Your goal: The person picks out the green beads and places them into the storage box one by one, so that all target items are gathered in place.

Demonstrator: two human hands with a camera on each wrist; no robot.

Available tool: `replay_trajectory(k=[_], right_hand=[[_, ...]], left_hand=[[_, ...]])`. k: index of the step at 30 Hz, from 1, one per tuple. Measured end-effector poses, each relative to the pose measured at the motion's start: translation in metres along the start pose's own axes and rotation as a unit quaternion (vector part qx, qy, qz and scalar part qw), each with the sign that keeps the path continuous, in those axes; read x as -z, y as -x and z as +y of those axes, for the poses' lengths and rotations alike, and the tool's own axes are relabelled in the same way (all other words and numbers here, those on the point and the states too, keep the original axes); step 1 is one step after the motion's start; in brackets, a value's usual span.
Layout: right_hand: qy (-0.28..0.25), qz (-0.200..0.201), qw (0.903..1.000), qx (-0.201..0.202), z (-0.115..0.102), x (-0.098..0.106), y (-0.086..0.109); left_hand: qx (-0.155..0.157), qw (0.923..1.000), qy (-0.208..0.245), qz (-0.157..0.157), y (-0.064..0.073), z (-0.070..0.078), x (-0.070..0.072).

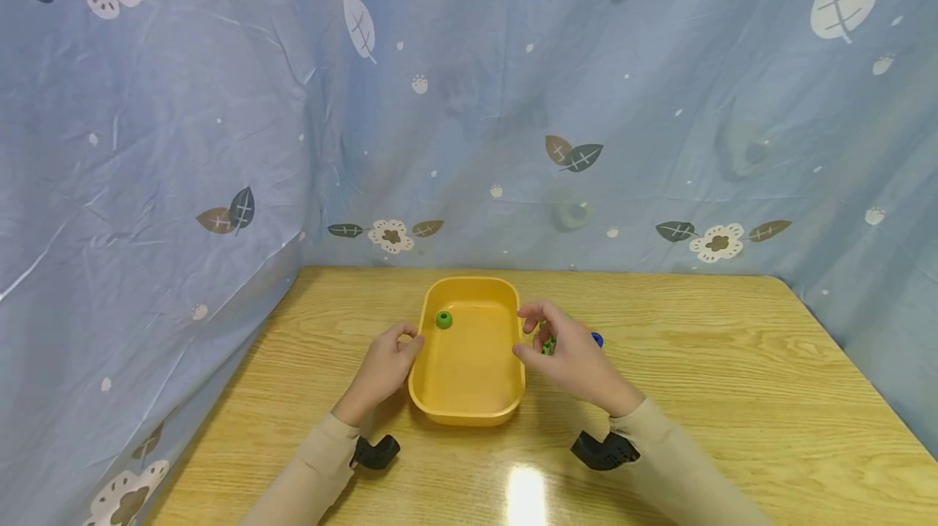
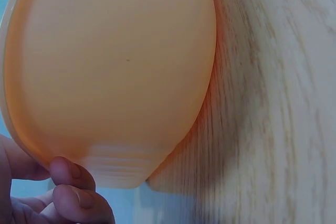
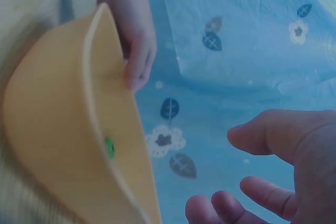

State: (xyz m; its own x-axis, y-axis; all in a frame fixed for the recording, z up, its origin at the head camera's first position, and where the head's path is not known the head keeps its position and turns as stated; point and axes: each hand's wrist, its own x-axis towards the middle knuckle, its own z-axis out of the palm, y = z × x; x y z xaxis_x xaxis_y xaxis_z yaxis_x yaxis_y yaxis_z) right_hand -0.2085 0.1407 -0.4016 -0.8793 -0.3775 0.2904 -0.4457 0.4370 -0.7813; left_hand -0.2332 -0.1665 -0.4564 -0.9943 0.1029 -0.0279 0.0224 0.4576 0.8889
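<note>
A yellow plastic tray (image 1: 471, 371) with rounded corners sits on the table in front of me. Inside it, toward the far left, lies a small green bead (image 1: 444, 320) with a dark hole. My left hand (image 1: 384, 361) pinches the tray's left rim, its fingertips (image 2: 79, 203) curled against the outer wall in the left wrist view. Beside the right rim is my right hand (image 1: 575, 359), thumb and fingers spread apart with nothing between them. In the right wrist view a gap shows between that hand and the tray wall (image 3: 47, 108).
Small green pieces (image 1: 549, 345) lie partly hidden behind the right hand, with a blue ring-shaped piece (image 1: 598, 339) just past it. The wooden table (image 1: 733, 396) meets a blue patterned cloth (image 1: 469, 143) at the back and sides. Black wrist mounts (image 1: 605, 451) sit under both wrists.
</note>
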Motion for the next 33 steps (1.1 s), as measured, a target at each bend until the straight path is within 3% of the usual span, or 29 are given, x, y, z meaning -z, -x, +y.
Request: replay_trajectory(k=[7,16,26,33], right_hand=[[0.006,0.014,0.9997,-0.019,0.015,0.012,0.012],[0.052,0.026,0.9976,-0.038,0.03,0.022,0.025],[0.138,0.037,0.9897,-0.009,0.053,0.027,0.036],[0.177,0.033,0.9834,-0.021,0.062,0.026,0.037]], left_hand=[[0.002,1.0,-0.002,0.0,0.0,-0.001,0.0],[0.004,1.0,-0.008,0.001,0.0,-0.001,0.0],[0.002,1.0,-0.003,0.0,0.0,-0.003,-0.001],[0.005,1.0,-0.007,0.003,-0.001,-0.003,-0.001]])
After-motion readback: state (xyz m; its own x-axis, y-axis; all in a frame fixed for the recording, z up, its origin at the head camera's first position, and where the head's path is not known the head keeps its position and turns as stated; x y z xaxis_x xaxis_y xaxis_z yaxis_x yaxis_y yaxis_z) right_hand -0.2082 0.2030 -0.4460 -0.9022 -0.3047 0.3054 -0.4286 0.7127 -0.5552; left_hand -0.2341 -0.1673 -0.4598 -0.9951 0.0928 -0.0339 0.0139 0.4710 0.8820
